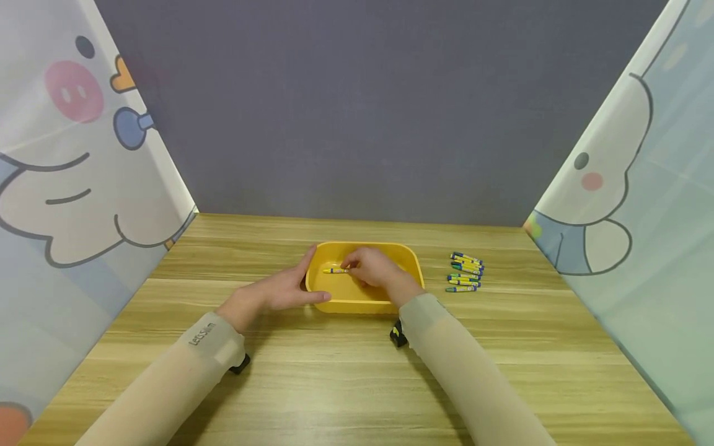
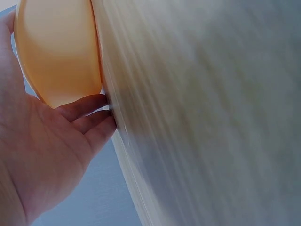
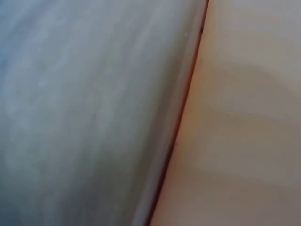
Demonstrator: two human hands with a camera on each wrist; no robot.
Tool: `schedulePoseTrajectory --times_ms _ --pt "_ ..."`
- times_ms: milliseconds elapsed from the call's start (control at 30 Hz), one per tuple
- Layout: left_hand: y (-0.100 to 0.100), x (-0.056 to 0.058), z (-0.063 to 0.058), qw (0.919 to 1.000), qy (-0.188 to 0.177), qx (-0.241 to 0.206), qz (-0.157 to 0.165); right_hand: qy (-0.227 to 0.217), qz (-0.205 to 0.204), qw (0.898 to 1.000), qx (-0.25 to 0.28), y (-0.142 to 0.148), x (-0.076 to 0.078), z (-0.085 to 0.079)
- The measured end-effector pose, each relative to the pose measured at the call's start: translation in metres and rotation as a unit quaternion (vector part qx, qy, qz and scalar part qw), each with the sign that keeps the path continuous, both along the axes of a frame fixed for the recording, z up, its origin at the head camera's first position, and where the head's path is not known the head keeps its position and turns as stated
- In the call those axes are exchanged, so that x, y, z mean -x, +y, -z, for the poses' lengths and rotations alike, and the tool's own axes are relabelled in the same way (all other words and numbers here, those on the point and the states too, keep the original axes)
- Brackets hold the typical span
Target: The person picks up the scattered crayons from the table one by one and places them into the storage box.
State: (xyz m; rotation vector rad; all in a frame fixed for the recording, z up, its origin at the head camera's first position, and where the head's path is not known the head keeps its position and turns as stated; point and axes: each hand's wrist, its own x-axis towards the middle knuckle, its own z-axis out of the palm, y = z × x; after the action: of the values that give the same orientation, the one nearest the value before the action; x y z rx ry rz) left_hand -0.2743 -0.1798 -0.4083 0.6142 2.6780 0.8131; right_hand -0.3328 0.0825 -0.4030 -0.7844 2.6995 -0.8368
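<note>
Head view, far from my seat: I see the left hand (image 1: 286, 291) grip the left end of the yellow box (image 1: 357, 307), thumb and fingers spread, maybe so it won't slide. Inside the box, the right hand (image 1: 376, 267) seems to pinch one crayon (image 1: 333, 271). Near the box's right side, in easy reach, lie more crayons (image 1: 467, 271).

We've got a plain yellow tray (image 1: 365, 307); yellow crayon (image 1: 333, 271) inside, bluish marks. Crayon pile (image 1: 467, 268): yellow wrappers, blue and green ends. Table (image 1: 312, 378): yellow-brown wood grain. Back panel (image 1: 362, 111): flat dark grey. Sleeves (image 1: 162, 378): beige, dark lettering on the left.
</note>
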Motion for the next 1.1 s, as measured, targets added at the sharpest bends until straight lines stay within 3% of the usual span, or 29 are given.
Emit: schedulePoseTrajectory --times_ms 267,1100 --pt "0.0004 -0.0014 -0.0016 1.0 -0.005 0.0 -0.002 0.034 0.0 0.999 -0.018 -0.0011 0.0016 0.002" --pt "-0.0001 -0.0014 -0.0017 1.0 -0.001 0.002 -0.001 0.034 0.007 0.999 -0.01 -0.002 0.0014 0.0028"
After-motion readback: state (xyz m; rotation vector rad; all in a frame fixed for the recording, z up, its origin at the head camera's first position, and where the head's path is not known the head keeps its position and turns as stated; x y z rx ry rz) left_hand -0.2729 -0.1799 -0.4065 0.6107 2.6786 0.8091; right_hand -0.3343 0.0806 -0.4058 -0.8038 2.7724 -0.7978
